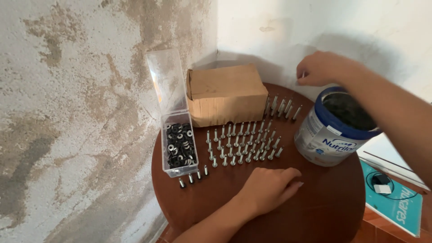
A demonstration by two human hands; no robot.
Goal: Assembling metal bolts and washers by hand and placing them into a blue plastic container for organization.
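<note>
My left hand (pixel 270 186) rests palm down on the round brown table (pixel 324 211), fingers together, just in front of several rows of upright bolts (pixel 243 144). My right hand (pixel 321 68) hovers at the back of the table above another small group of standing bolts (pixel 282 107), its fingers pinched on what looks like a small bolt. Below my right forearm stands a blue-rimmed tin (pixel 335 128) with dark contents.
A clear plastic box (pixel 179 148) of black and silver washers stands with its lid raised at the left, with three bolts (pixel 193 176) in front. A cardboard box (pixel 225 93) sits at the back. Stained walls enclose the corner. A teal book (pixel 398 204) lies lower right.
</note>
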